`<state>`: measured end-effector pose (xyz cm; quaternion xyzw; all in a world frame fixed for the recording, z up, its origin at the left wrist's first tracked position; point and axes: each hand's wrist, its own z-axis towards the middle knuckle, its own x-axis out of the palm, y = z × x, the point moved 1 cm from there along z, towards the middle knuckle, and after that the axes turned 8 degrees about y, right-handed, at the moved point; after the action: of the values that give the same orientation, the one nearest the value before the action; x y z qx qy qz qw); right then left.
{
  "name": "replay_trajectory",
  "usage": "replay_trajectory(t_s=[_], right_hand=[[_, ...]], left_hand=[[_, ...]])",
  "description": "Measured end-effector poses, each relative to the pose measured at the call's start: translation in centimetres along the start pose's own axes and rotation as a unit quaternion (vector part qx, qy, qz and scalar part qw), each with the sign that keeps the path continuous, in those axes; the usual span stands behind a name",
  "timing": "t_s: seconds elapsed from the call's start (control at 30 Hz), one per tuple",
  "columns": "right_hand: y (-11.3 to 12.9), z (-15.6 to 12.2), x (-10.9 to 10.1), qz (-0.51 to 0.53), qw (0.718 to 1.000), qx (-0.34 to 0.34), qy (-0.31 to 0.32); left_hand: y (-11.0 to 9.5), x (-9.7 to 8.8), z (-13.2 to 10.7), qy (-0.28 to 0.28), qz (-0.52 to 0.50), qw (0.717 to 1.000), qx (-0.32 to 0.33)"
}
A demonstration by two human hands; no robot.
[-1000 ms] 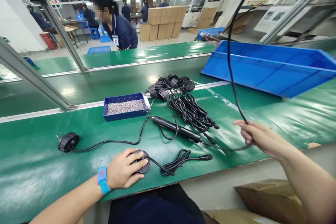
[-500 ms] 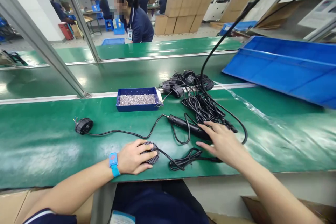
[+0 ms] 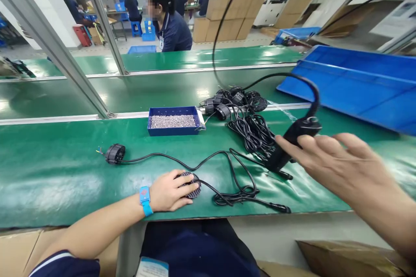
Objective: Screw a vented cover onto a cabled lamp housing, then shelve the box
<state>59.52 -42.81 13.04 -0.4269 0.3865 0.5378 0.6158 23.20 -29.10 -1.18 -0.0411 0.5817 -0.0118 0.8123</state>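
Note:
My left hand point(image 3: 172, 192), with a blue wrist strap point(image 3: 145, 201), rests on a round black ribbed part point(image 3: 194, 195), its fingers curved over the part. A black cable point(image 3: 208, 185) runs from this part into a loose coil point(image 3: 224, 200) near the table edge. My right hand point(image 3: 338, 160) has its fingers around a black electric screwdriver point(image 3: 280, 153), lifted and tilted at the right; its tip is hard to make out. Another round black part point(image 3: 115, 154) with coloured wire ends lies at the left, its cable running right.
A blue box point(image 3: 173, 132) of small metal screws stands behind my left hand. Round black parts point(image 3: 222, 111) and bundled cables point(image 3: 250, 132) are piled beside it. A large blue tray point(image 3: 351, 86) leans at the back right. A co-worker point(image 3: 175, 30) is beyond the bench.
My right hand has taken up the screwdriver from the table and moved it right, upward and tilted. The screwdriver's cord has swung. My left hand stays on the round part.

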Motion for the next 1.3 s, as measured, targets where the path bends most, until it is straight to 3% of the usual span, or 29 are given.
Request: replay_trajectory(t_s=[0.1, 0.17, 0.23, 0.3, 0.37, 0.5, 0.63, 0.7, 0.77, 0.93, 1.03, 1.13, 1.3], right_hand=[[0.5, -0.7, 1.8, -0.148, 0.988, 0.042, 0.008], [0.5, -1.4, 2.9, -0.167, 0.979, 0.114, 0.005], [0.1, -1.7, 4.0, -0.089, 0.978, 0.191, 0.002], [-0.3, -1.4, 5.5, 0.081, 0.959, 0.266, -0.044], [-0.7, -0.7, 7.3, 0.251, 0.912, 0.306, -0.11], [-0.2, 1.5, 8.9, 0.443, 0.799, 0.349, -0.21], [2.3, 3.3, 5.8, 0.643, 0.649, 0.349, -0.209], [4.0, 4.1, 3.5, 0.691, 0.618, 0.324, -0.186], [5.6, 4.7, 1.7, 0.704, 0.622, 0.305, -0.161], [9.3, 6.5, 0.6, 0.702, 0.683, 0.199, -0.014], [11.0, 7.9, 1.3, 0.671, 0.728, 0.134, -0.033], [12.3, 8.8, 2.6, 0.69, 0.718, 0.084, -0.035], [12.8, 7.7, 4.3, 0.72, 0.688, 0.086, -0.034]], left_hand=[[0.0, 0.2, -0.1, 0.004, 0.0, 1.0, -0.005], [0.0, 0.3, -0.2, -0.002, 0.0, 1.0, -0.005], [0.0, 0.6, -0.2, 0.004, 0.001, 1.0, -0.007], [0.1, 0.8, -0.3, 0.014, 0.0, 1.0, -0.009], [0.1, 0.9, -0.3, 0.016, 0.0, 1.0, -0.012], [0.0, 0.8, -0.3, 0.008, 0.004, 1.0, -0.006], [-0.1, 0.4, 0.0, -0.018, 0.002, 1.0, 0.003], [0.1, 0.2, 0.4, -0.006, -0.007, 1.0, 0.009], [0.4, 0.1, 1.0, 0.027, -0.021, 0.999, 0.026], [1.4, -0.3, 2.4, 0.085, -0.052, 0.994, 0.046], [1.5, -0.2, 2.6, 0.082, -0.058, 0.994, 0.036], [1.3, -0.2, 2.6, 0.06, -0.062, 0.996, 0.026], [1.1, -0.3, 2.7, 0.074, -0.08, 0.994, 0.011]])
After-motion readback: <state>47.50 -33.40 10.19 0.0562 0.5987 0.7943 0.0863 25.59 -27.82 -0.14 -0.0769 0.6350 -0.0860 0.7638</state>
